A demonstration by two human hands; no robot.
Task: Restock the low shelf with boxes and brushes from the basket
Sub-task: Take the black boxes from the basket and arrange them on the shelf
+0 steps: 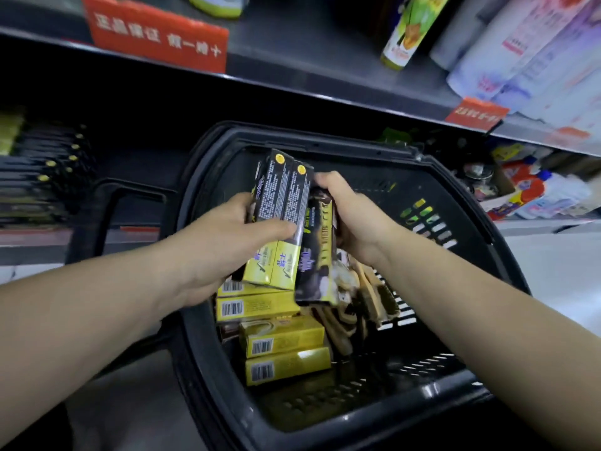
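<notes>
A black plastic basket (201, 353) stands in front of the low shelf (136, 177). My left hand (221, 242) grips two black-and-yellow boxes (279, 203) side by side above the basket. Beside them, my right hand (354, 219) holds a third, darker box (317, 255) by its upper end. Several more yellow boxes (283, 336) lie stacked in the basket. Wooden brushes (367, 301) lie to their right, partly hidden under the held box.
A stack of the same dark boxes (42, 170) fills the low shelf at far left. The upper shelf edge (292, 83) carries red price signs, a green bottle and white packs. Colourful bottles (533, 193) crowd the low shelf at right. The basket's handle (107, 216) lies to its left.
</notes>
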